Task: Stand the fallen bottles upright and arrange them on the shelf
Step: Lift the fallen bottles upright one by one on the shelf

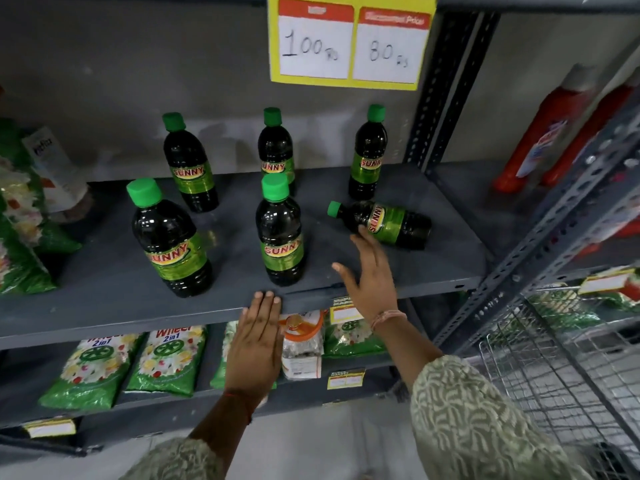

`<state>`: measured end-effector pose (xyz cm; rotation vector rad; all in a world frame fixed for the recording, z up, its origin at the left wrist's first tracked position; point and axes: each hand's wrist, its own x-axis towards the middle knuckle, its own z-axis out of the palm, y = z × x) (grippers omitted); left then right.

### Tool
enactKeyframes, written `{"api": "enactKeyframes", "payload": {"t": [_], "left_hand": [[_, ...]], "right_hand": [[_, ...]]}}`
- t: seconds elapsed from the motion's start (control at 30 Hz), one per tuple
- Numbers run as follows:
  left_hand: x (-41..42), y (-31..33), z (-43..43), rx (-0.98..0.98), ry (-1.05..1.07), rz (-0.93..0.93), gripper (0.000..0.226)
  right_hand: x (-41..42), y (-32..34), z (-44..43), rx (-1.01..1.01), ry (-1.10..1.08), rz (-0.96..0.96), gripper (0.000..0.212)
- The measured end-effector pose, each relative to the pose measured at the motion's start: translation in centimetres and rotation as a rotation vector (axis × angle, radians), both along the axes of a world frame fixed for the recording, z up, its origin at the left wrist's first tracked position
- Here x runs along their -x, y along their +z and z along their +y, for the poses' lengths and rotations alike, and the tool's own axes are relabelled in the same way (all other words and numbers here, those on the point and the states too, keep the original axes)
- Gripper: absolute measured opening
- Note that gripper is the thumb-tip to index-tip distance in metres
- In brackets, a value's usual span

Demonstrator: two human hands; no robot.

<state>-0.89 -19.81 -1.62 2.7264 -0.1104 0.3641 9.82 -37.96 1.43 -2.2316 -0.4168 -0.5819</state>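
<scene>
Five upright bottles [280, 233] stand on the shelf [104, 289]; right of them lies the fallen bottle [384, 223].

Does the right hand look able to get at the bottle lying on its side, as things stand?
Probably yes. The right hand is open with its fingertips right at the fallen bottle, which lies apart from the front middle bottle and the back right bottle, so nothing blocks it.

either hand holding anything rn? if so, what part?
Nothing held. Right hand is open, fingertips at or just short of the fallen bottle near its label, no grip closed. Left hand lies flat, fingertips on the shelf edge.
</scene>
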Motion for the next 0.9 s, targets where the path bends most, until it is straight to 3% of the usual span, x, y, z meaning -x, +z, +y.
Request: {"api": "enactKeyframes", "payload": {"t": [0.1,0.23,0.37,0.47,0.73,0.9], "left_hand": [[-1.0,0.2,-3.9,-0.036,-0.070,0.020,0.053],[-3.9,1.0,-8.2,-0.057,-0.050,-0.001,0.064],[-5.7,1.7,-10.2,-0.080,0.033,0.044,0.072],[-5.9,1.6,-10.4,-0.097,0.075,0.046,0.072],[-6.0,1.1,-10.5,-0.081,0.088,0.064,0.070],[-5.9,1.3,-10.3,-0.079,0.065,0.076,0.068]], "right_hand": [[-2.6,1.5,-3.4,0.187,-0.128,-0.144,0.047],[-8.4,4.8,-7.7,0.462,-0.108,0.207,0.065],[-12.0,7.2,-8.9,0.359,0.062,0.653,0.076],[-13.5,7.8,-8.5,0.449,0.107,0.769,0.077],[-14.6,7.9,-8.6,0.403,0.176,0.869,0.063],[-15.4,9.6,-8.7,0.372,0.232,1.158,0.045]]}}
